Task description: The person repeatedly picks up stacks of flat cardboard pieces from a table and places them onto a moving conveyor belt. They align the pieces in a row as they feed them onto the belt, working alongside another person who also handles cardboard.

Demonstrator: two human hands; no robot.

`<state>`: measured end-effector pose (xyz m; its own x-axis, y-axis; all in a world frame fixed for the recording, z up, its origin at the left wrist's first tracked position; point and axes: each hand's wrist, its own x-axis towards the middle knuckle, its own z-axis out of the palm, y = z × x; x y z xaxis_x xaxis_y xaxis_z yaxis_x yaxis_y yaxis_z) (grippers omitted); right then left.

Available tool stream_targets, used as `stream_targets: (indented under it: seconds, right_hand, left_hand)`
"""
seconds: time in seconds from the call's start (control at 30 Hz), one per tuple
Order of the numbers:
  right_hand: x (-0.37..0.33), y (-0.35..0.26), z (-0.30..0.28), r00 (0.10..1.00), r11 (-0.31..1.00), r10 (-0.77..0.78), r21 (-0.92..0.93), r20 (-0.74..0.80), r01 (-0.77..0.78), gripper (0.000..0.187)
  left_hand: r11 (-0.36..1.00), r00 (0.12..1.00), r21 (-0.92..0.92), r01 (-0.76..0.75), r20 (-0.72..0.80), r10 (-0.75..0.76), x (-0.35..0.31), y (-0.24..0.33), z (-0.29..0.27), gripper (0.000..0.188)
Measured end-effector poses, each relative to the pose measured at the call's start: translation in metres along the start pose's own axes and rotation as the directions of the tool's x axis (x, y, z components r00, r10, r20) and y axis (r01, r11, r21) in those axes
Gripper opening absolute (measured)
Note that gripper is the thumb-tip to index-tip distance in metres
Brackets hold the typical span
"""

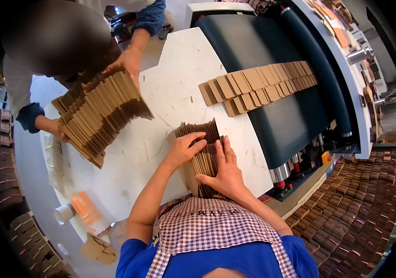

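On the white table in front of me stands a stack of folded brown cardboard pieces (201, 162), their edges pressed close together in a row. My left hand (182, 149) lies over the stack's left side, with curled fingers reaching onto the top edges. Against the right side rests my right hand (227, 175), its fingers pointing away from me and its thumb bent over the edges. The stack is gripped between both hands. Its near end comes up close to my checked apron (216, 227).
Across the table, a co-worker holds a larger bundle of cardboard pieces (103, 116) in two hands. Two overlapping rows of flat cardboard pieces (253, 85) lie on the dark conveyor belt (235, 41). Many brown bundles (346, 213) are stacked at the right. A tape roll (63, 214) sits lower left.
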<state>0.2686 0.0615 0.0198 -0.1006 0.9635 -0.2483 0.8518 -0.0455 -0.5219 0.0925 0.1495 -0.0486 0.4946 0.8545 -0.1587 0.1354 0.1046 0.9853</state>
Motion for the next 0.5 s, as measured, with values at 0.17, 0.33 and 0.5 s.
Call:
stream_targets:
  seconds: [0.17, 0.33, 0.5]
  right_hand:
    - [-0.004, 0.050, -0.005, 0.989, 0.941, 0.133, 0.323, -0.068, -0.104, 0.118]
    - [0.008, 0.058, -0.020, 0.917, 0.755, 0.138, 0.560, 0.373, -0.342, 0.101]
    - [-0.001, 0.057, -0.018, 0.927, 0.837, 0.118, 0.467, 0.356, -0.285, 0.118]
  left_hand:
    - [0.985, 0.999, -0.165, 0.051, -0.001, -0.052, 0.003, -0.005, 0.012, 0.044]
    - [0.967, 0.958, -0.212, 0.138, 0.278, -0.076, 0.003, 0.006, 0.005, 0.064]
    - [0.986, 0.945, -0.126, 0.109, 0.322, -0.063, 0.008, 0.009, -0.009, 0.063]
